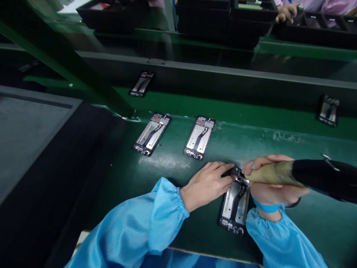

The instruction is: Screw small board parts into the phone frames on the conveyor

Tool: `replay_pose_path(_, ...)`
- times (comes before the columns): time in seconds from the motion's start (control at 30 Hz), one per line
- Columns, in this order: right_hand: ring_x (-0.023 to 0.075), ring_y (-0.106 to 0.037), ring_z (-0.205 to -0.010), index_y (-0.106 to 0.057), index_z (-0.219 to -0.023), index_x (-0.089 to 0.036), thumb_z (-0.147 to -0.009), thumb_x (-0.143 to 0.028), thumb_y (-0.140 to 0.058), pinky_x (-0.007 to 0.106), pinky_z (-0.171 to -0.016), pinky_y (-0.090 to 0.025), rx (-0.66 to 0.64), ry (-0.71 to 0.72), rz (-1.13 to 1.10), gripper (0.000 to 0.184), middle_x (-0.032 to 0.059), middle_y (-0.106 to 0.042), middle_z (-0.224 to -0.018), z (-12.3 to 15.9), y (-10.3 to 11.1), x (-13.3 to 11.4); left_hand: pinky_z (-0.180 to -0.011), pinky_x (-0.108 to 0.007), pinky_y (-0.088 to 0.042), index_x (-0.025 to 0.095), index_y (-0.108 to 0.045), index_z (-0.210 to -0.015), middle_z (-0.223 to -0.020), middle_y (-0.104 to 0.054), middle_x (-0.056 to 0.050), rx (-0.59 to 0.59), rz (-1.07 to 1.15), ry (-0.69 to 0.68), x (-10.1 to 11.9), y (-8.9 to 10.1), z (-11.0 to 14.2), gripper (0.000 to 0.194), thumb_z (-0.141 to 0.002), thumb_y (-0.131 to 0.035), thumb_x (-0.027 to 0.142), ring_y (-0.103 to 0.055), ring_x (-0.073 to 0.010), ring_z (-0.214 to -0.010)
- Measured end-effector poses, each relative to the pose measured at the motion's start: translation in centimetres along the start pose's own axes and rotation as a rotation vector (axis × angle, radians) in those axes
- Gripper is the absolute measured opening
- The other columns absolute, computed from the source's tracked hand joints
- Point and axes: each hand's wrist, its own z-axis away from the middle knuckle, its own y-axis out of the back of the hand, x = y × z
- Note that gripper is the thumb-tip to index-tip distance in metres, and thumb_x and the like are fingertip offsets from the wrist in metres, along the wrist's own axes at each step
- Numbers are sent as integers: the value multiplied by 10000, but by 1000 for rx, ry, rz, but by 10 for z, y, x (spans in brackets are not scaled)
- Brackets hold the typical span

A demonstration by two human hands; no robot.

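A back-less smartphone [235,204] lies in front of me, its metal plate, dark ribbon cable and small boards exposed. My left hand [208,184] has its fingers bent over the upper left of this phone, with the fingertips against its top end. My right hand [275,191] is closed around an electric screwdriver [270,173], which has a yellowish tapered front and a black body. The screwdriver's front end is at the phone's top right; the exact tip cannot be made out. Some right fingers are hidden behind the tool.
Two more opened phones [153,134] [199,137] lie on the green bench [167,167]. Farther back are a phone [141,84] and another phone [329,110]. A slanted green post [92,82] rises at left. Beyond stand black trays [203,22] and a co-worker's hand [286,13].
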Motion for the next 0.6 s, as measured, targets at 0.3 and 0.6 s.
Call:
replay_pose_path(0.3,195,-616,-465,-748,-1063,-287,-913,-822,-650,360,-446,-543,1,122,-24,565,-21,-693,-668,-3,-8,-8,-1112,-462,-604,203,-771,-1305,-1552,-698,-124,-23,25,24,1,0,4,246,-1170,-602,321,-680,-287,-1371)
replay_pose_path(0.6,178,-548,-447,-729,-972,-287,-938,-843,-490,350,-403,-501,412,193,138,606,0,-572,-632,-25,75,-31,-1082,-542,-596,224,-609,-1457,-1485,-706,-125,-69,203,163,2,-2,-16,419,-1068,-759,260,-667,-334,-1333)
